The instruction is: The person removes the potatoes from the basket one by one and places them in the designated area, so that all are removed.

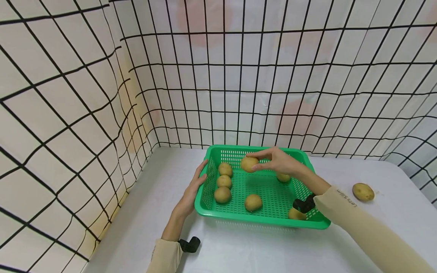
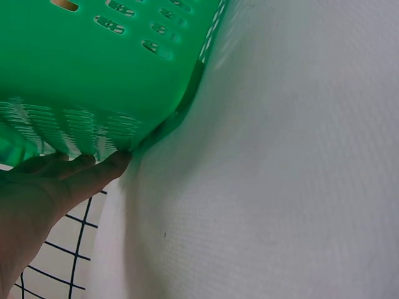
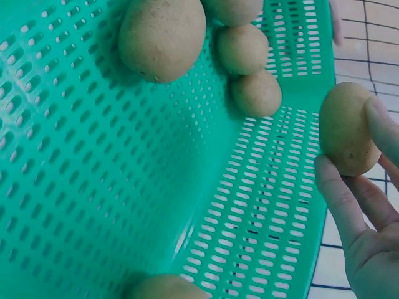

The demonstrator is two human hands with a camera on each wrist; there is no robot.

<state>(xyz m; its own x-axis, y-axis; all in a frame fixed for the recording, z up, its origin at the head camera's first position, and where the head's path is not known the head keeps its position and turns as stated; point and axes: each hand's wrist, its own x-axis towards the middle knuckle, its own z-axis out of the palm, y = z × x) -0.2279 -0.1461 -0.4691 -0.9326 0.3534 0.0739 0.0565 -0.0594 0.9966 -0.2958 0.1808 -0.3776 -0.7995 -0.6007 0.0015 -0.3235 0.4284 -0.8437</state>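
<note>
My right hand (image 1: 278, 162) pinches a potato (image 1: 249, 164) between thumb and fingers above the far half of a green plastic basket (image 1: 263, 220). In the right wrist view that potato (image 3: 349, 129) appears beside the basket's wall, held at the fingertips. My left hand (image 1: 191, 193) lies against the basket's left side; the left wrist view shows its fingers (image 2: 93, 177) extended along the outer wall. Inside, three potatoes (image 1: 224, 182) form a row by the left wall. One potato (image 1: 253, 203) sits near the front middle, and others lie on the right, partly hidden by my right arm.
A single potato (image 1: 363, 192) lies on the white table (image 1: 239, 250) to the right of the basket. Black netting (image 1: 232, 76) stands behind and along the left and right sides, with a pale sheet behind it.
</note>
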